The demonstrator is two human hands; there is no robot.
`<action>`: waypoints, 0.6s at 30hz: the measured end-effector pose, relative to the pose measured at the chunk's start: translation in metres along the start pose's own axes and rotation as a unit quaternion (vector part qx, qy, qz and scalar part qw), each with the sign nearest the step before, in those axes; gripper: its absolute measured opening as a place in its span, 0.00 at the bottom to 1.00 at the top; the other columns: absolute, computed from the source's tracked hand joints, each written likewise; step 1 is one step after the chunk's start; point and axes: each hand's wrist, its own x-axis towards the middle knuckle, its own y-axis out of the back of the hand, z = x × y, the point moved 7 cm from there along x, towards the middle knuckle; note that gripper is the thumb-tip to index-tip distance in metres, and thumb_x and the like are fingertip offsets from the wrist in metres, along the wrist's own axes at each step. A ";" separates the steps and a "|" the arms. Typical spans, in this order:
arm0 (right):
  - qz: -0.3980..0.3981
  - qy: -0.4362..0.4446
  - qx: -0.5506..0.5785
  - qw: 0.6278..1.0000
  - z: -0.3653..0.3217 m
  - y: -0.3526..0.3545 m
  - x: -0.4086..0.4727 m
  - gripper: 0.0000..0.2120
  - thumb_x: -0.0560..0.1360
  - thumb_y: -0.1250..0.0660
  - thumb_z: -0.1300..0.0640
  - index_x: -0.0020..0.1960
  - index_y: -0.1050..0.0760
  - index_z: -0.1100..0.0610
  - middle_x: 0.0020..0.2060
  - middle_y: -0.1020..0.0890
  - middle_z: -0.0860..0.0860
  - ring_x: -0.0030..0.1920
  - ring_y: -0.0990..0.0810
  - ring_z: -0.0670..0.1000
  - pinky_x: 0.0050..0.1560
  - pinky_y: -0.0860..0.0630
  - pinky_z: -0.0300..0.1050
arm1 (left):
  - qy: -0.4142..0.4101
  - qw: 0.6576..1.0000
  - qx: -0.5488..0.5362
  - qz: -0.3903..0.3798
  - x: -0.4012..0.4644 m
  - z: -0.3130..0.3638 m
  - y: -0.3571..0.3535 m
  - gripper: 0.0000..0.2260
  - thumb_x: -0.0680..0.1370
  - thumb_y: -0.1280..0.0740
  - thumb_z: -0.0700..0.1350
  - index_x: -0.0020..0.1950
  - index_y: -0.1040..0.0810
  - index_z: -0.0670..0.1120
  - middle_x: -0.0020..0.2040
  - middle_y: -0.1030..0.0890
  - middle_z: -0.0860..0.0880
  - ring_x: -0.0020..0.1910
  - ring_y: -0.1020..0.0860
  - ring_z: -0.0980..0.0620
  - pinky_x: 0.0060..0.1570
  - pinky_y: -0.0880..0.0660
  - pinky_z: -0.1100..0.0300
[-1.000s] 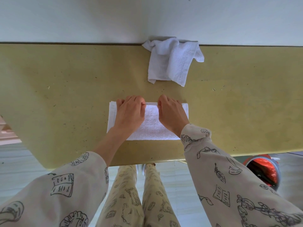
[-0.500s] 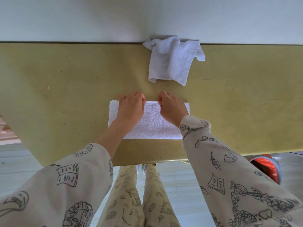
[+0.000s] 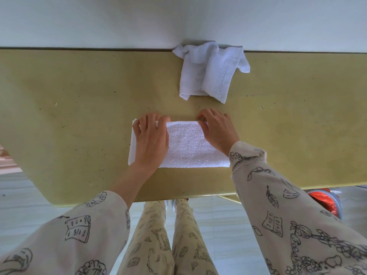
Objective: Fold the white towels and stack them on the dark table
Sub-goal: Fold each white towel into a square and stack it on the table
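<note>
The folded towel (image 3: 184, 144) lies flat on the yellow-green table (image 3: 79, 108), close to the near edge and right in front of me, its long axis running left to right across my view. I've got both hands on it: the left hand (image 3: 152, 140) lies palm-down over the left third, fingers spread and reaching to the far edge, and from here it looks like flat pressing, not pinching. The right hand (image 3: 217, 131) sits on the far right corner, fingers bent over the far edge; whether they nip the cloth or only press it, I cannot tell. So the bare middle of the towel lies between my two hands, and the free short ends sit out to either side, the left one just past my left hand. I'd judge the next fold has to cross that long axis, one short end carried over to the other, and each hand is already nearest its own end. Further out, a second white towel (image 3: 208, 72) lies crumpled against the wall (image 3: 178, 20) at the far edge of the table, well apart from this one and a little to the right, closer to my right hand. No stack shows yet, so I judge the job still early.
</note>
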 end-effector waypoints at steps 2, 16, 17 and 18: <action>0.002 0.009 0.013 1.000 0.000 0.001 0.000 0.08 0.79 0.42 0.60 0.53 0.26 0.60 0.48 0.21 0.52 0.47 0.23 0.53 0.49 0.32 0.47 | -0.044 0.999 -0.008 -0.009 -0.007 0.006 -0.002 0.11 0.73 0.37 0.35 0.54 0.27 0.44 0.50 0.26 0.43 0.52 0.33 0.47 0.56 0.38 0.50; 0.035 -0.009 0.009 0.999 0.014 0.012 -0.008 0.07 0.77 0.38 0.57 0.53 0.26 0.59 0.46 0.20 0.51 0.42 0.21 0.53 0.49 0.37 0.46 | -0.070 0.988 0.022 -0.137 -0.027 0.008 -0.028 0.20 0.80 0.50 0.47 0.73 0.37 0.48 0.74 0.38 0.44 0.73 0.41 0.43 0.72 0.48 0.43; 0.033 -0.021 0.012 0.999 0.018 0.013 -0.010 0.07 0.77 0.38 0.57 0.53 0.26 0.58 0.47 0.20 0.51 0.42 0.21 0.53 0.50 0.38 0.45 | -0.071 0.988 0.028 -0.137 -0.027 0.008 -0.028 0.21 0.80 0.51 0.48 0.73 0.38 0.48 0.74 0.38 0.44 0.73 0.41 0.43 0.72 0.48 0.43; 0.029 -0.032 0.018 0.999 0.024 0.015 -0.013 0.07 0.77 0.38 0.57 0.54 0.26 0.58 0.48 0.20 0.51 0.43 0.21 0.52 0.50 0.39 0.45 | -0.072 0.987 0.034 -0.136 -0.028 0.009 -0.029 0.21 0.80 0.50 0.49 0.73 0.38 0.48 0.74 0.39 0.44 0.73 0.41 0.43 0.72 0.48 0.42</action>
